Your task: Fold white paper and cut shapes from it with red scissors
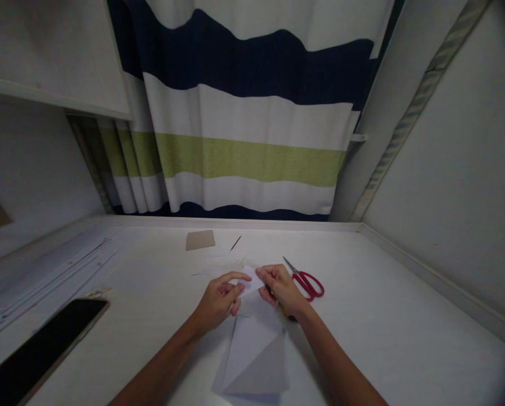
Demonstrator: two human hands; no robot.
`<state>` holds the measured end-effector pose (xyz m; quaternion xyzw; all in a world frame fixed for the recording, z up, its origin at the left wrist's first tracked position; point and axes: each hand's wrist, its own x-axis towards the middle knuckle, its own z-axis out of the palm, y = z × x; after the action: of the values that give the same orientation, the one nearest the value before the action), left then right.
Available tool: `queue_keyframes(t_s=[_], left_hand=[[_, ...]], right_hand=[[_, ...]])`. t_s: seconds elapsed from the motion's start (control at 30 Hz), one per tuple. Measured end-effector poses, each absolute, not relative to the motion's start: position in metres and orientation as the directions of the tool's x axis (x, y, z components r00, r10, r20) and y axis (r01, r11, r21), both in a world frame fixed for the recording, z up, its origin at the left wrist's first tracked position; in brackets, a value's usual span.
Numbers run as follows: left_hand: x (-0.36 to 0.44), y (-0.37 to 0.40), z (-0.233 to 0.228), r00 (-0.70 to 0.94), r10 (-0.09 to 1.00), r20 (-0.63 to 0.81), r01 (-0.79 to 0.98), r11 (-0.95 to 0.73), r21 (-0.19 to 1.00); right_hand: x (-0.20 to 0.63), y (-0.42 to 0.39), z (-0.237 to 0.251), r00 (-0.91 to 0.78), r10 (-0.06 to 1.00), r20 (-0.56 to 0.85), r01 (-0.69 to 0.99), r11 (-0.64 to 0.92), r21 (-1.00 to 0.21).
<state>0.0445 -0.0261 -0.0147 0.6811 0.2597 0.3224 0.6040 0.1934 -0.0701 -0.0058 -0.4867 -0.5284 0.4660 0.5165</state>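
Observation:
Between my two hands is a small piece of white paper (251, 285), raised a little over the white tabletop. My left hand (221, 299) has its thumb and index finger at the paper's left edge, the other fingers curled under. My right hand (280, 286) pinches its right edge between thumb and fingers. Below them lies a larger folded white sheet (255, 361) with a slanting greyish flap. Red-handled scissors (305, 282) rest just right of my right hand, blades pointing away. A yellow and black object (287, 312) is partly hidden under my right wrist.
A beige card (200, 240) and a thin dark stick-like item (235, 243) lie farther back on the table (151, 265). At left is a dark flat device (49, 349) like a tablet or phone. A striped curtain (244, 158) hangs behind, with walls on both sides.

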Motion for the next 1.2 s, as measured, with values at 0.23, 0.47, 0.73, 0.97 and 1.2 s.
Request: queue_keyframes(t_s=[0.23,0.47,0.73,0.97,1.2], left_hand=[[0.032,-0.021,-0.011,0.71,0.701,0.069,-0.012,-0.085,0.996],[0.04,-0.015,-0.023,0.662,0.696,0.279,-0.098,-0.289,0.952],[0.037,-0.018,-0.017,0.784,0.525,0.331,-0.099,-0.42,0.902],[0.032,-0.016,-0.014,0.859,0.389,0.333,-0.181,-0.377,0.908],[0.031,-0.018,-0.012,0.837,0.412,0.36,-0.159,-0.446,0.881]], right_hand=[[0.226,-0.07,0.001,0.329,0.926,0.185,0.012,0.192,-0.981],[0.232,-0.072,-0.004,0.049,0.997,0.065,0.023,0.063,-0.998],[0.214,-0.073,-0.009,-0.152,0.988,-0.019,0.02,-0.016,-1.0],[0.216,-0.077,-0.003,-0.183,0.983,-0.016,-0.009,-0.018,-1.0],[0.218,-0.076,-0.004,-0.209,0.978,0.005,-0.003,0.004,-1.0]])
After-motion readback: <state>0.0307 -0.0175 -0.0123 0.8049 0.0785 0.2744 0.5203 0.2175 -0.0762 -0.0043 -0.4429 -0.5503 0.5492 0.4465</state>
